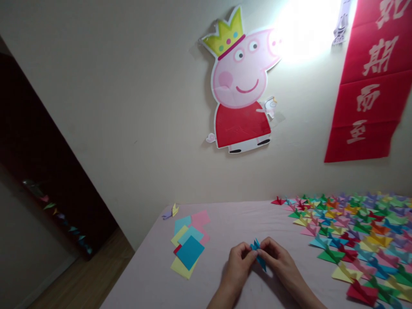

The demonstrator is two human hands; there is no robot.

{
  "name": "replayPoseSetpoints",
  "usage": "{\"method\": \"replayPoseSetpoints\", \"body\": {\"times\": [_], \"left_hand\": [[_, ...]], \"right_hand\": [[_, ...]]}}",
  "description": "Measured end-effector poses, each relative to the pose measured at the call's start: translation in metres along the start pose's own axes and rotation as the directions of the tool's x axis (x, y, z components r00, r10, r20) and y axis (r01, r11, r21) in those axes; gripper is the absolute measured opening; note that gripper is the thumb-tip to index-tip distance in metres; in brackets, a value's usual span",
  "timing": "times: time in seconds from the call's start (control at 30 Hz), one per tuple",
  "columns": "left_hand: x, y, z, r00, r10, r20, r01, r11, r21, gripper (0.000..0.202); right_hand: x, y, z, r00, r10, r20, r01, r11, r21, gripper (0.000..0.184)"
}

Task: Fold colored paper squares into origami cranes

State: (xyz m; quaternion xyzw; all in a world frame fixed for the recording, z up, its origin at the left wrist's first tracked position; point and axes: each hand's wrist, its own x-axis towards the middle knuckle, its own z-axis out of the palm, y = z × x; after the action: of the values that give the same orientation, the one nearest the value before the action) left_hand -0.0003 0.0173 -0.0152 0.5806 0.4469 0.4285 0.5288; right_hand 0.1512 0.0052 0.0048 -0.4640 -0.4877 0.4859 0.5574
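Observation:
A blue folded paper crane [262, 262], partly covered by fingers, is held between my two hands over the pink-covered table. My left hand [240, 262] pinches its left side between thumb and index finger. On the other side, my right hand [277, 256] grips it the same way, thumb tips almost meeting. Narrow points of the blue paper stick up between the fingertips, and a longer point hangs below. To the left lies a loose pile of square paper sheets, with a blue sheet [190, 252] on top of yellow, pink, red and light blue ones.
Rows of colourful folded paper cranes [346, 272] cover the right side of the table. Two small folded pieces [174, 210] sit at the far left corner. Behind stands a wall with a cartoon pig cutout [243, 124] and a red banner [363, 98]. A dark door [48, 150] is at left.

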Motion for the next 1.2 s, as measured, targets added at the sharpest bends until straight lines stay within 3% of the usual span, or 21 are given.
{"method": "replayPoseSetpoints", "body": {"times": [0.17, 0.3, 0.47, 0.63, 1.03, 1.2], "left_hand": [[-0.004, 0.005, 0.001, 0.999, 0.004, -0.034, -0.003, 1.000, 0.023, 0.029], [-0.008, 0.014, 0.004, 0.992, 0.024, -0.128, -0.020, 0.999, 0.035, 0.021], [-0.005, 0.013, 0.012, 0.986, 0.023, -0.164, -0.037, 0.996, -0.085, 0.026], [-0.001, 0.006, 0.017, 0.970, 0.041, -0.241, -0.091, 0.975, -0.202, 0.034], [-0.002, 0.001, 0.019, 0.962, 0.006, -0.274, -0.081, 0.961, -0.264, 0.033], [-0.006, 0.006, 0.019, 0.969, 0.022, -0.247, -0.089, 0.960, -0.267, 0.038]], "right_hand": [[0.002, 0.007, -0.002, 0.999, 0.012, -0.030, -0.010, 0.998, 0.070, 0.035], [0.002, 0.008, -0.001, 1.000, 0.002, -0.022, -0.002, 1.000, 0.005, 0.028], [-0.002, 0.005, 0.001, 0.998, -0.051, -0.034, 0.047, 0.991, -0.129, 0.027], [-0.004, 0.006, 0.001, 0.997, -0.053, -0.060, 0.047, 0.995, -0.089, 0.029], [0.001, 0.011, -0.001, 0.995, -0.001, -0.103, 0.000, 1.000, -0.008, 0.028], [0.003, 0.010, -0.004, 0.997, 0.067, -0.025, -0.067, 0.997, -0.022, 0.032]]}}
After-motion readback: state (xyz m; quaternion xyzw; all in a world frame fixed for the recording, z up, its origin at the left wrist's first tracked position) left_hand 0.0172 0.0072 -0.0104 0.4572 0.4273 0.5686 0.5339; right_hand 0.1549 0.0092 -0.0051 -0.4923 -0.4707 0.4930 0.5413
